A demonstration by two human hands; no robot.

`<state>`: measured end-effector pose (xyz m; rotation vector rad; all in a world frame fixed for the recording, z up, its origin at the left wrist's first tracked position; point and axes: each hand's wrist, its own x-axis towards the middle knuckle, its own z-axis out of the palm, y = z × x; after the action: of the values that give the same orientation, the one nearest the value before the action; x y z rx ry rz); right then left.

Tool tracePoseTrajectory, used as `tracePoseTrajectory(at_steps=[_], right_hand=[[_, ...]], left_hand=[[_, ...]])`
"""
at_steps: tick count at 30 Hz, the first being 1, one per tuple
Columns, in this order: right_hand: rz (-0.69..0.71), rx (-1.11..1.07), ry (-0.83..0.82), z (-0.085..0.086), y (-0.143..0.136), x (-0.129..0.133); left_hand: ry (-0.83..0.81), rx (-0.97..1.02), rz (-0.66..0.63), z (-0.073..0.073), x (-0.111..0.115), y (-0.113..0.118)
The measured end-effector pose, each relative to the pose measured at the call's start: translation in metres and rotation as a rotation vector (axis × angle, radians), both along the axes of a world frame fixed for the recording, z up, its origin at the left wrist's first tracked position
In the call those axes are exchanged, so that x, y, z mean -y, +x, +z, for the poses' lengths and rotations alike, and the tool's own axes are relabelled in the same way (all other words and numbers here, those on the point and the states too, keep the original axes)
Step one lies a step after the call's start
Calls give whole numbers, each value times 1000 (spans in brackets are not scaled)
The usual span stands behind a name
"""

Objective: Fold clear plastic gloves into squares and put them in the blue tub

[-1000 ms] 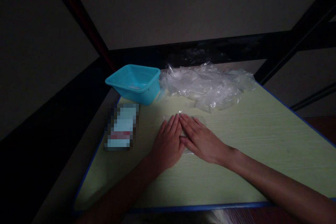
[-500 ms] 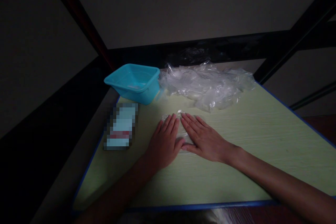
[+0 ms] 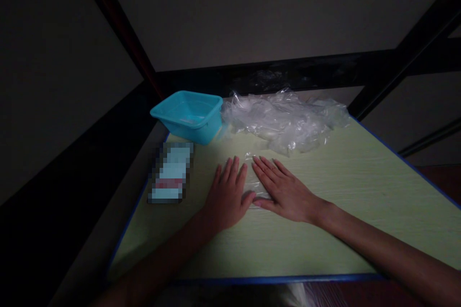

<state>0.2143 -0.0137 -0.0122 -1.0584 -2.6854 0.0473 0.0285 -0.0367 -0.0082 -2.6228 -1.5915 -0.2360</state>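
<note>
A small sheet of clear plastic (image 3: 255,187), perhaps a bag, lies on the pale green table (image 3: 317,244), mostly covered by my hands. My left hand (image 3: 227,196) rests flat on its left side, fingers spread and pointing away from me. Palm down, my right hand (image 3: 284,189) presses on the right side with its fingers stretched out. The two thumbs almost meet near the sheet's lower part. Both hands are open and grip nothing.
A turquoise plastic basin (image 3: 194,127) stands at the table's back left corner. Beside it spreads a heap of crumpled clear plastic bags (image 3: 284,120). A pixelated phone-shaped object (image 3: 172,172) lies near the left edge. Dark-framed walls (image 3: 270,14) rise behind.
My left hand's fingers have spread wider, and the fingertips of the two hands are slightly farther apart. The whole view has shifted a little.
</note>
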Motion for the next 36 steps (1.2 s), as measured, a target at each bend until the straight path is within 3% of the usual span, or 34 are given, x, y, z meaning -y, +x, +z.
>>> tracePoseTrajectory(at_steps=[6, 10, 17, 29, 36], right_hand=[[17, -87, -64, 8, 3, 0], [30, -211, -59, 22, 9, 13], [139, 20, 72, 38, 10, 41], [202, 62, 194, 36, 10, 41], [139, -233, 102, 23, 15, 33]], left_hand=[[40, 2, 2, -2, 0, -1], [-14, 43, -13, 9, 1, -5], [-128, 227, -262, 35, 14, -23], [-102, 199, -241, 28, 22, -19], [-46, 154, -205, 25, 23, -17]])
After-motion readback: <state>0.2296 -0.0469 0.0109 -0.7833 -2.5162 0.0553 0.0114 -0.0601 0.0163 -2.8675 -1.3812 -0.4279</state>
